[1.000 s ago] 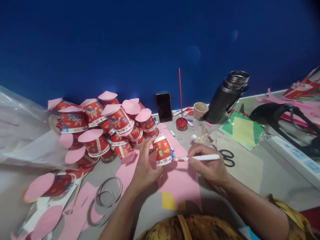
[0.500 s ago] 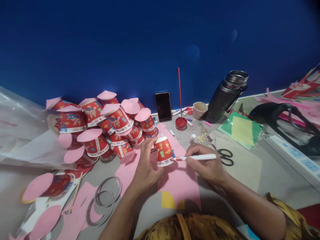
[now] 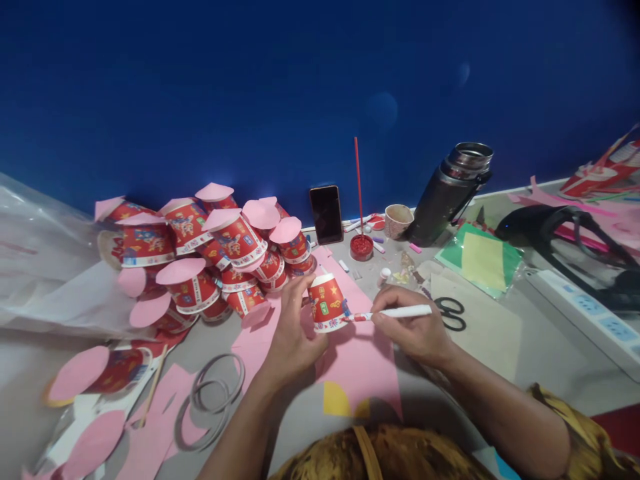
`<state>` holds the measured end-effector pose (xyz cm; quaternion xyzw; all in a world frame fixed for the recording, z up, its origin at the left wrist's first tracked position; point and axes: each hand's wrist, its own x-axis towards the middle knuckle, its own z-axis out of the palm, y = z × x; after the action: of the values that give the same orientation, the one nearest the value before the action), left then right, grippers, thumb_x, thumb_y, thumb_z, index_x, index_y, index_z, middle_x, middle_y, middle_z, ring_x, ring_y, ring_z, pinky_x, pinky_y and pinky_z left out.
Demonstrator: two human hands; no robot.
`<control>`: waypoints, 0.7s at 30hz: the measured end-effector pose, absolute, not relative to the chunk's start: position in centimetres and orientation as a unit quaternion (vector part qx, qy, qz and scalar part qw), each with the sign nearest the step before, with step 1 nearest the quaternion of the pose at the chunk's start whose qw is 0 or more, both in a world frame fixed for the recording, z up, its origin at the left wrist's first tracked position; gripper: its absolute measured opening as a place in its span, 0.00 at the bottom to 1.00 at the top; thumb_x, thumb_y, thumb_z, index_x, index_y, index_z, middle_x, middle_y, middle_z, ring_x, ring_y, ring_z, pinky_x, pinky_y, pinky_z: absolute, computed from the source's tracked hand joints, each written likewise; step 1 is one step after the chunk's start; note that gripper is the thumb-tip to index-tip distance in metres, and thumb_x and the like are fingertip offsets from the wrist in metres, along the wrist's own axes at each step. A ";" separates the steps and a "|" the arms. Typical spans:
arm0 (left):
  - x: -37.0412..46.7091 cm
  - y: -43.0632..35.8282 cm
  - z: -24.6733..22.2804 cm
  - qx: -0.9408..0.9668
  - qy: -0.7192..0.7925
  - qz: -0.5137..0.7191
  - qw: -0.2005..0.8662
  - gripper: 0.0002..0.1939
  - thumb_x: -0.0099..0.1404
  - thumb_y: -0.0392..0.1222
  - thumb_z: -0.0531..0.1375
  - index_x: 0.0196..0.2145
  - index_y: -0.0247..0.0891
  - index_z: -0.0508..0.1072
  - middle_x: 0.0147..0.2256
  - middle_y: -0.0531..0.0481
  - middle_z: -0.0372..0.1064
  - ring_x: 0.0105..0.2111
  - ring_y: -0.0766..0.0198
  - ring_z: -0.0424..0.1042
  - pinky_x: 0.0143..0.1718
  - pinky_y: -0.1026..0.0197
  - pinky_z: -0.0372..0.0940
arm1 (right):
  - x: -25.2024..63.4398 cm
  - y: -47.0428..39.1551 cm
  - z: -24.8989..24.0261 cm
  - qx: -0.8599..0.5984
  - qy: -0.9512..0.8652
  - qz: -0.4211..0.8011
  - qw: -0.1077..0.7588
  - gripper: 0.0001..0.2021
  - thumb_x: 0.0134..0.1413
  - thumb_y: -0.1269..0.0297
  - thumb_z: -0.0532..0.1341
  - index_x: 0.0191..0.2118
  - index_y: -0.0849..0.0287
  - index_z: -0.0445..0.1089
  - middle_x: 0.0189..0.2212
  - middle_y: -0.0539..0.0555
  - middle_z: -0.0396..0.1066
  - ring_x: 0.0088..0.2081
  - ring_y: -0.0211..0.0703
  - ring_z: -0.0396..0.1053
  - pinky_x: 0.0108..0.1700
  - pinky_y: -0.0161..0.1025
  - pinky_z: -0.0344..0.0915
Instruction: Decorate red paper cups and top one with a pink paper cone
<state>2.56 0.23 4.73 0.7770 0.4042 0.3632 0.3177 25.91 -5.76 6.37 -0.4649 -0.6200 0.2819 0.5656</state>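
Observation:
A red printed paper cup (image 3: 326, 301), upside down with its white base up, is gripped at its left side by my left hand (image 3: 295, 327). My right hand (image 3: 410, 327) pinches a white marker (image 3: 407, 311) with a red front end. Its tip meets the lower right edge of the cup, by the printed rim band. Beneath both hands lies pink paper (image 3: 350, 360) with a yellow piece (image 3: 337, 399) at its near edge. Left of the cup, several similar red cups (image 3: 193, 288) with pink paper cones on top are heaped together.
Behind stand a phone (image 3: 326, 213), a small red pot (image 3: 361, 248) with a thin stick, a paper cup (image 3: 399, 221) and a black flask (image 3: 447, 193). Scissors (image 3: 450, 313) and a power strip (image 3: 585, 313) lie to the right. Grey rings (image 3: 216, 393) rest at the left.
Both hands, the cup and the marker keep nearly the same positions. The whole view has shifted very slightly.

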 end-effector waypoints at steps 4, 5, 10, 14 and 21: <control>2.5 0.3 4.5 0.773 0.404 0.366 0.325 0.44 0.55 0.29 0.62 0.68 0.48 0.59 0.66 0.42 0.56 0.68 0.45 0.57 0.69 0.37 0.59 | 26.2 -5.8 6.3 -0.461 -0.598 0.292 0.587 0.04 0.58 0.70 0.66 0.32 0.55 0.75 0.26 0.49 0.76 0.26 0.40 0.71 0.30 0.36 0.65; 2.5 0.3 4.5 0.770 0.403 0.367 0.332 0.45 0.54 0.29 0.62 0.68 0.49 0.59 0.66 0.43 0.56 0.68 0.45 0.57 0.69 0.38 0.59 | 26.3 -5.9 6.2 -0.469 -0.588 0.291 0.591 0.04 0.58 0.70 0.66 0.32 0.55 0.76 0.26 0.49 0.76 0.26 0.39 0.70 0.29 0.36 0.65; 2.4 0.4 4.0 0.758 0.400 0.381 0.347 0.46 0.54 0.29 0.63 0.69 0.50 0.58 0.67 0.44 0.55 0.69 0.45 0.57 0.68 0.39 0.60 | 26.6 -5.7 5.9 -0.491 -0.549 0.304 0.604 0.04 0.60 0.66 0.66 0.33 0.55 0.76 0.25 0.49 0.74 0.26 0.39 0.70 0.29 0.35 0.65; 2.2 0.3 4.0 0.762 0.411 0.379 0.327 0.46 0.53 0.28 0.62 0.68 0.49 0.58 0.66 0.43 0.56 0.68 0.46 0.57 0.68 0.40 0.60 | 26.8 -5.6 5.4 -0.491 -0.531 0.328 0.607 0.05 0.61 0.64 0.66 0.34 0.56 0.76 0.26 0.50 0.74 0.28 0.40 0.70 0.31 0.36 0.65; 2.2 -0.1 4.4 0.763 0.427 0.371 0.314 0.48 0.52 0.27 0.62 0.69 0.51 0.58 0.63 0.43 0.56 0.67 0.44 0.57 0.67 0.38 0.61 | 26.7 -5.7 4.7 -0.493 -0.536 0.338 0.596 0.06 0.59 0.64 0.68 0.31 0.56 0.76 0.25 0.49 0.73 0.27 0.40 0.68 0.30 0.36 0.63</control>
<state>2.21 -0.06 4.43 0.7626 0.4267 0.3714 0.3139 26.71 -5.71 4.72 -0.4928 -0.5360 0.3381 0.5963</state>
